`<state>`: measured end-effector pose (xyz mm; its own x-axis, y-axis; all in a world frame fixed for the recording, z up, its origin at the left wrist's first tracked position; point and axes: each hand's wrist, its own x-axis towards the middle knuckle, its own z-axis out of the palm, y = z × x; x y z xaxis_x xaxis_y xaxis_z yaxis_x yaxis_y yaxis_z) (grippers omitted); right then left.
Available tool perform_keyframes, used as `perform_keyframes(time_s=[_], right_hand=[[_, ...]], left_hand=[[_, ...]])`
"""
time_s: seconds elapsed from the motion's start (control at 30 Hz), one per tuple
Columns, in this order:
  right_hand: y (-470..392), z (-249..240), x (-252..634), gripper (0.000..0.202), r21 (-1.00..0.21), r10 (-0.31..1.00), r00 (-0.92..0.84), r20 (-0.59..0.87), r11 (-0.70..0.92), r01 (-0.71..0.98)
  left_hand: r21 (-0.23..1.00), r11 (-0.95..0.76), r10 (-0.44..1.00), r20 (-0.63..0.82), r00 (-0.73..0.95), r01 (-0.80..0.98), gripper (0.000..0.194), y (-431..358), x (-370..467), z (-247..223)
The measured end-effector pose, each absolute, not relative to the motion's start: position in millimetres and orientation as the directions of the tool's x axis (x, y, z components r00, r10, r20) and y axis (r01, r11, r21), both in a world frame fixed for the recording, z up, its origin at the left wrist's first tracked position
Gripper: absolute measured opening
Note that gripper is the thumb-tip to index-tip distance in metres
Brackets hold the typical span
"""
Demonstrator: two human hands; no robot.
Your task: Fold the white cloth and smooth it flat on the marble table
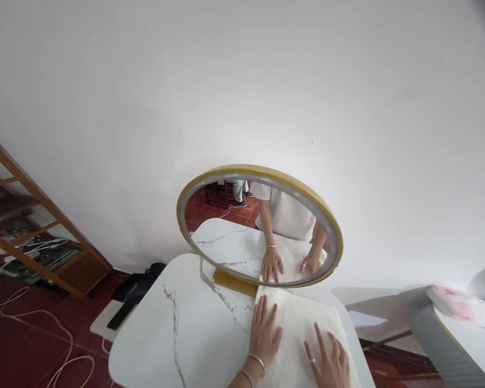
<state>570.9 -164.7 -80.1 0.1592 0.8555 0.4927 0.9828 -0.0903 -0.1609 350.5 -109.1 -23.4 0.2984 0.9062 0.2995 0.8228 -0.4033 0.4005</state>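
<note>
A cream-white sheet of cloth or paper lies flat on the right part of a white marbled table. My left hand rests on its left edge, fingers stretched out, two bracelets at the wrist. Farther right, my right hand lies on the same sheet with its fingers spread and a ring on one finger. Neither hand grips anything. Just beyond the sheet stands a round mirror with a gold rim, and both hands and the sheet show in its glass.
The mirror's gold base sits on the table before a white wall. A wooden shelf stands at left, with a black bag and a white cable on the red floor. At right, a pink-and-white packet lies on another surface.
</note>
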Motion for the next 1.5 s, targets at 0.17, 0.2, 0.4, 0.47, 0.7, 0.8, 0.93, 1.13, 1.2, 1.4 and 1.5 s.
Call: perform_keyframes(time_s=[0.17, 0.2, 0.4, 0.47, 0.7, 0.8, 0.93, 1.13, 1.2, 1.4, 1.5], right_hand=[[-148, -58, 495, 0.074, -0.146, 0.883, 0.202, 0.423, -0.153, 0.977], [-147, -58, 478, 0.074, -0.143, 0.888, 0.207, 0.41, -0.162, 0.976], [-142, -57, 381, 0.074, -0.15, 0.901, 0.229, 0.367, -0.186, 0.971], [-136, -52, 351, 0.074, -0.151, 0.918, 0.217, 0.333, -0.176, 0.973], [-113, -38, 249, 0.065, -0.186, 0.961, 0.126, 0.245, -0.081, 0.979], [-111, -37, 216, 0.062, -0.195, 0.958, 0.086, 0.273, -0.033, 0.98], [-108, -33, 191, 0.063, -0.187, 0.947, 0.045, 0.317, 0.015, 0.982], [-85, -24, 178, 0.066, -0.162, 0.955, -0.041, 0.292, 0.092, 0.982], [-70, -23, 175, 0.066, -0.165, 0.953, -0.042, 0.301, 0.095, 0.982], [-8, -22, 166, 0.06, -0.153, 0.947, -0.034, 0.318, 0.086, 0.985], [20, -17, 161, 0.058, -0.145, 0.973, 0.034, 0.229, -0.001, 0.989]], left_hand=[[0.393, -0.424, 0.9, 0.285, 0.33, 0.816, 0.065, -103, 294, -18], [0.39, -0.422, 0.901, 0.278, 0.332, 0.818, 0.064, -101, 278, -17], [0.359, -0.42, 0.904, 0.246, 0.349, 0.834, 0.063, -86, 184, -15], [0.347, -0.408, 0.91, 0.235, 0.342, 0.845, 0.064, -81, 155, -14], [0.334, -0.351, 0.931, 0.222, 0.289, 0.875, 0.058, -69, 55, -6], [0.328, -0.334, 0.937, 0.215, 0.274, 0.884, 0.055, -68, 23, -2], [0.343, -0.236, 0.965, 0.189, 0.18, 0.909, 0.05, -65, 9, -1], [0.386, -0.244, 0.964, 0.197, 0.179, 0.89, 0.059, -42, 19, -3], [0.397, -0.252, 0.96, 0.217, 0.176, 0.882, 0.058, -29, 18, -2], [0.352, -0.215, 0.965, 0.221, 0.142, 0.911, 0.057, 20, 15, 2], [0.338, -0.205, 0.968, 0.207, 0.139, 0.918, 0.056, 47, 18, 2]])
